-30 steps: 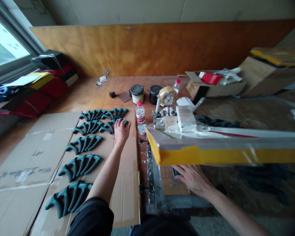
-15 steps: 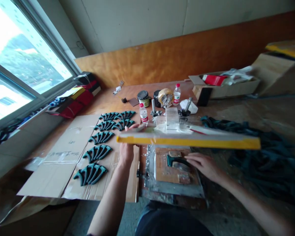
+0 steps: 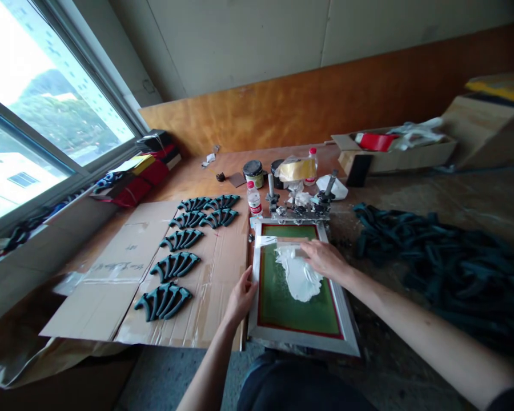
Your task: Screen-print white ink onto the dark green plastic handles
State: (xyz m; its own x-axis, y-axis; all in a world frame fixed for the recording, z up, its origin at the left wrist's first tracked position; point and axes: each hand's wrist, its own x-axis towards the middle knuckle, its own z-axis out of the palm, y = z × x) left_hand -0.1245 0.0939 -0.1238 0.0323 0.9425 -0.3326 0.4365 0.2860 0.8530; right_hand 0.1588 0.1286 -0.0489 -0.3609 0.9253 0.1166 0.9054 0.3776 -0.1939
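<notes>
A screen printing frame (image 3: 345, 319) with a green mesh lies flat in front of me. A thick patch of white ink (image 3: 302, 279) is spread on the mesh. My left hand (image 3: 242, 294) is closed on the left edge of the frame. My right hand (image 3: 323, 258) is over the upper part of the mesh, its fingers closed round a squeegee (image 3: 288, 242) at the top of the ink. The frame covers the board and the green handle under it. Metal hinge clamps (image 3: 300, 212) stand behind the frame.
Several fans of dark green curved handles (image 3: 165, 301) lie on cardboard (image 3: 131, 248) to the left. A heap of similar pieces (image 3: 445, 262) is at the right. Behind are a plastic bottle (image 3: 254, 200), a jar (image 3: 253, 171), a tape roll (image 3: 297, 169) and an open carton (image 3: 411, 153).
The screen frame has swung down from its raised, edge-on position to lying flat. My left hand came down with it. My right hand moved from the green handle up to the squeegee.
</notes>
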